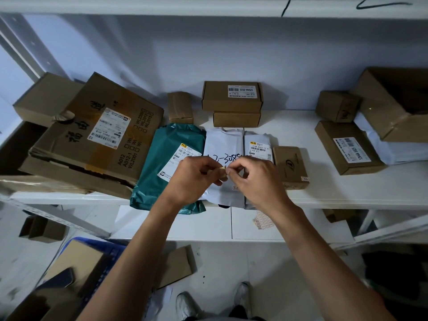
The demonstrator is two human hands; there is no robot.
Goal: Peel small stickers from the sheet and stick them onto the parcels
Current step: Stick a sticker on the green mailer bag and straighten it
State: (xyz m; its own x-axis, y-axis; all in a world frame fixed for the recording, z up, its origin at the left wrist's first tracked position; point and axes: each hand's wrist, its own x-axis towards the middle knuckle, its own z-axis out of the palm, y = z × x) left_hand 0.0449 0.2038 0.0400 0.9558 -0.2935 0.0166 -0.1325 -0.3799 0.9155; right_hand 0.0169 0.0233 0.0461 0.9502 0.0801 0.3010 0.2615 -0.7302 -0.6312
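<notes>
My left hand [196, 176] and my right hand [252, 179] meet above a white mailer bag [223, 144] with black handwriting. Between their fingertips they pinch a small tan piece of sticker sheet [223, 169]; most of it is hidden by the fingers. A green mailer bag [166, 158] lies to the left of the white one, and a second white bag [257, 141] lies to its right. A small brown box [290, 166] beside that carries a small sticker [305, 179]. A loose sticker sheet [262, 220] lies on the lower shelf.
Large cardboard boxes [92, 135] are stacked at the left. Small boxes [232, 96] stand at the shelf's back, more boxes [349, 147] at the right. A blue crate [108, 251] and flat cardboard lie on the floor below, near my shoes.
</notes>
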